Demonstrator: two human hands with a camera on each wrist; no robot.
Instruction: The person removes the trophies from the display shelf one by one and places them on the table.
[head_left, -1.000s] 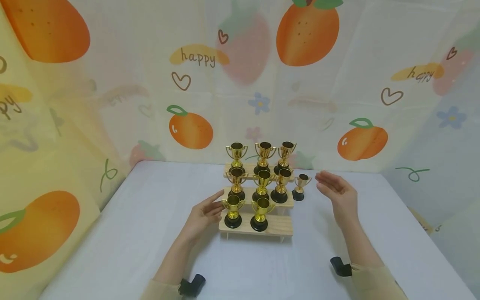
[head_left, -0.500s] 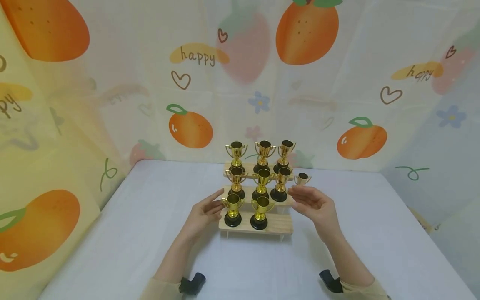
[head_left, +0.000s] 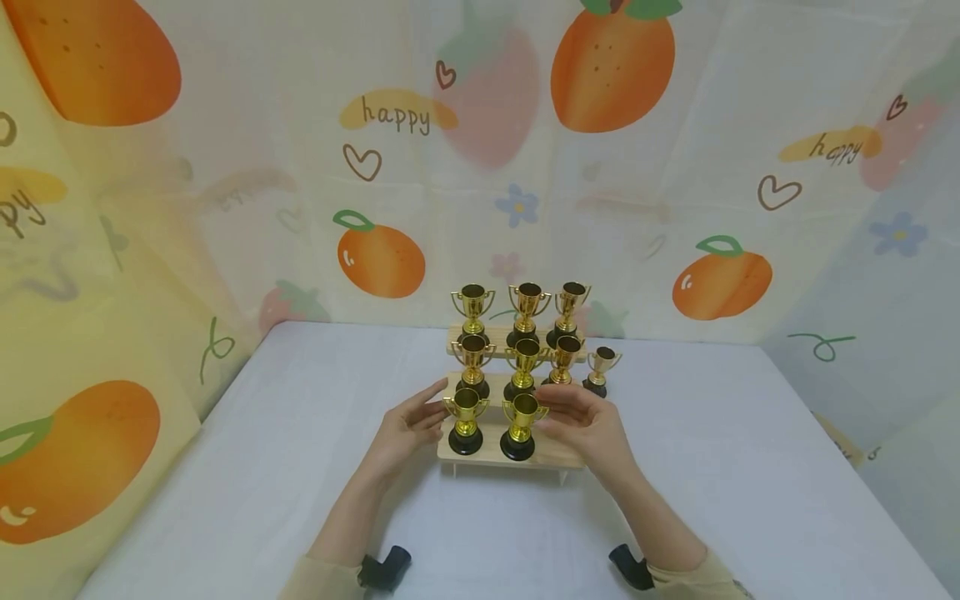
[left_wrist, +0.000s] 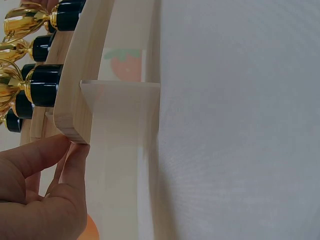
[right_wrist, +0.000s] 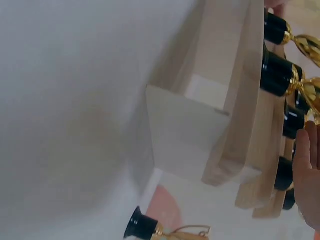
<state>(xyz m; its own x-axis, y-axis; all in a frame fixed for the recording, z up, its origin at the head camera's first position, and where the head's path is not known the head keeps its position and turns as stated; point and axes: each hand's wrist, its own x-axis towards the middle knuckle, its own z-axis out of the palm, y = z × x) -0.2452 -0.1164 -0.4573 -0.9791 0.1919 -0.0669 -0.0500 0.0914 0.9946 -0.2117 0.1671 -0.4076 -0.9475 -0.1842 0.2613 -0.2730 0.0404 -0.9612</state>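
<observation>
A three-step wooden stand (head_left: pixel 489 452) on pale legs carries small gold trophies with black bases. My left hand (head_left: pixel 405 429) is at the left end of the front step. In the left wrist view its thumb and fingertips (left_wrist: pixel 75 156) touch the board's end. My right hand (head_left: pixel 592 429) reaches over the right part of the front step, fingers extended, its tips right beside the front right trophy (head_left: pixel 519 446). The front left trophy (head_left: pixel 466 437) stands upright near the left hand. The right hand partly covers the middle step's right trophy (head_left: pixel 566 352).
One more trophy (head_left: pixel 602 363) stands on the white tabletop (head_left: pixel 300 375), just right of the stand; its black base (right_wrist: pixel 141 224) shows in the right wrist view. Behind the table hangs a fruit-printed curtain (head_left: pixel 480 217). Three trophies stand along the back step.
My right hand has moved left and nearer, from beyond the lone trophy, past the middle step, to the front right trophy. The left hand and the trophies have stayed in place.
</observation>
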